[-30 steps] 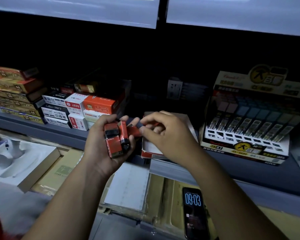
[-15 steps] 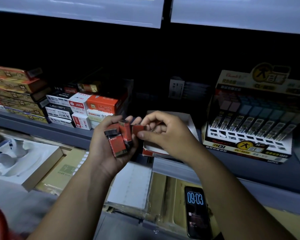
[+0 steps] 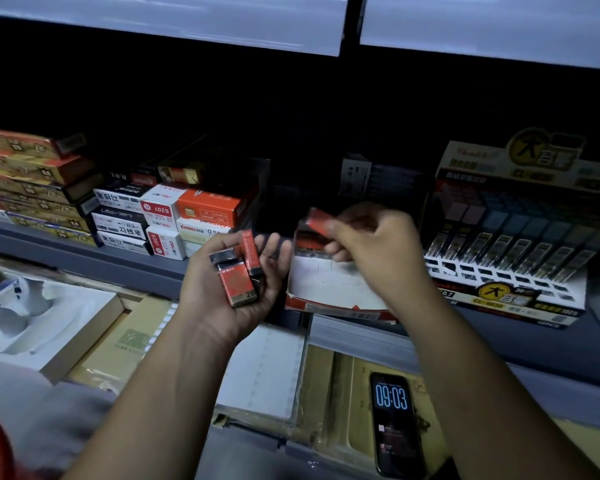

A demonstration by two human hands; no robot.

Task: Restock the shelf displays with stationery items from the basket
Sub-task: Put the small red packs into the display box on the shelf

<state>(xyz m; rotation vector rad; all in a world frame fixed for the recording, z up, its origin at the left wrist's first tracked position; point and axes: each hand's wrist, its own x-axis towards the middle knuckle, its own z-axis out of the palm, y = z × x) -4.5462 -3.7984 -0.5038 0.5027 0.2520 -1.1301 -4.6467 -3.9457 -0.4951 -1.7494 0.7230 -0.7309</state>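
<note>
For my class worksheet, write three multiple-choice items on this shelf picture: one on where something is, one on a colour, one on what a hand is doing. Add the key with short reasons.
1. Where is the phone?
A. on the top shelf
B. on the lower shelf level, nearest the camera
C. inside the pencil-lead display

2. What colour is the small pack in the grip of the right hand?
A. red
B. blue
C. green

3. What is the right hand doing?
A. lying flat on the shelf
B. hanging empty
C. pinching one pack by the open tray

Key: 1 B, its lit screen lies face up on the lower level. 2 A, the pack's visible face is red. 3 C, the fingertips close on the pack beside the tray.
</note>
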